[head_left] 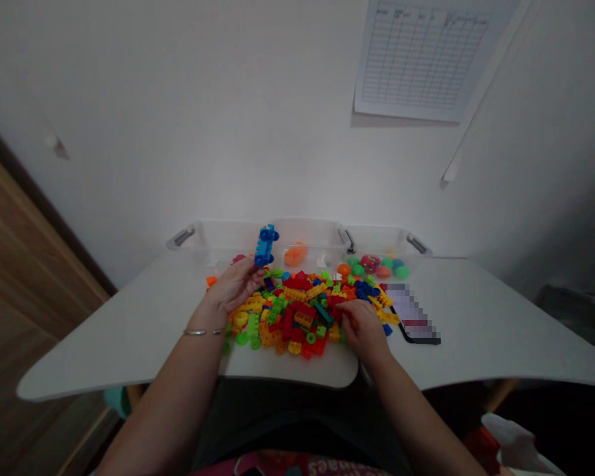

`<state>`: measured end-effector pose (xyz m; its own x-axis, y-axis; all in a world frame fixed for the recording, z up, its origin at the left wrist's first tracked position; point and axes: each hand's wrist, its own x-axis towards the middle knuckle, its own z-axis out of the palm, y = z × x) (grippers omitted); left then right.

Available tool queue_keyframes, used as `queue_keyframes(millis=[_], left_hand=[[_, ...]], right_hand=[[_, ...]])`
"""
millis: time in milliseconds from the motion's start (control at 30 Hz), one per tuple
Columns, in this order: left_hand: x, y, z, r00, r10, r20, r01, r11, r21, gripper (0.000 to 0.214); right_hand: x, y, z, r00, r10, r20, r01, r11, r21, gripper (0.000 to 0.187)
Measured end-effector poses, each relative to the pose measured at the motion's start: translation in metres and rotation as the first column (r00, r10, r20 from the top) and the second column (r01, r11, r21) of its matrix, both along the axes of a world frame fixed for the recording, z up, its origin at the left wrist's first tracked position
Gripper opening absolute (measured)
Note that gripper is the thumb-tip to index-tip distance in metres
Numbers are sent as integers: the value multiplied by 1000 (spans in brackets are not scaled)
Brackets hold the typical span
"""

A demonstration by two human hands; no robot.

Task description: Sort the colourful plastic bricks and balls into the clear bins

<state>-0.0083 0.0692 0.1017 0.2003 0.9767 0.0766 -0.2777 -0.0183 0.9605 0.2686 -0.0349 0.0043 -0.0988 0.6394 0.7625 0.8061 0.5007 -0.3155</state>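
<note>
My left hand (238, 285) is closed on the lower end of a blue toy car base (264, 246), a building-block piece with dark blue wheels. It holds the piece up on end above the left back of a heap of colourful building blocks (297, 314). My right hand (365, 330) reaches into the right side of the heap, its fingers curled and pinched together by a red block (335, 303). What lies between those fingertips is hidden. Red, yellow, green, orange and blue blocks, some with wheels, make up the heap.
Clear plastic bins (223, 231) with grey handles stand along the wall. One bin holds an orange piece (295, 254), another several coloured balls (369, 264). A phone (416, 316) lies right of the heap on the white table (486, 317). A printed sheet (426, 63) hangs above.
</note>
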Motion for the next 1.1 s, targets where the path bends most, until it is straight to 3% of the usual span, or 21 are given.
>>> queue_keyframes(millis=[100,167,200,300,367,500,667,800,967,1100], left_hand=[[-7,13,11,996,34,-82,-28,997,65,27],[-12,22,16,979,162,-124,-143,978,149,26],[-14,26,17,947,279,-158,-239,943,232,25],[-21,35,16,736,631,-243,-455,728,513,28],[-25,38,13,596,745,-301,-446,618,647,32],[-35,45,4,402,822,-404,-285,532,797,31],[-39,50,-3,250,840,-482,-201,532,823,32],[-34,47,-3,177,842,-509,-150,534,832,36],[-30,47,-6,85,789,-608,-95,614,784,44],[-26,47,-16,-42,781,-624,-5,624,781,44]], right_hand=[[1,0,0,1000,14,-3,-14,1000,-1,23],[2,1,-1,1000,15,-6,-15,1000,-6,23],[2,1,-1,1000,15,-8,-15,1000,-8,23],[1,1,-1,1000,11,-10,-12,1000,-6,22],[1,0,-1,1000,8,-6,-8,1000,-2,22],[2,0,0,1000,6,-1,-6,1000,-2,22],[1,0,-1,1000,12,-5,-12,1000,-7,23],[1,1,-2,1000,13,-1,-13,1000,-11,22],[1,1,-1,1000,14,6,-14,1000,-14,23],[0,0,0,1000,18,-3,-19,1000,-15,23]])
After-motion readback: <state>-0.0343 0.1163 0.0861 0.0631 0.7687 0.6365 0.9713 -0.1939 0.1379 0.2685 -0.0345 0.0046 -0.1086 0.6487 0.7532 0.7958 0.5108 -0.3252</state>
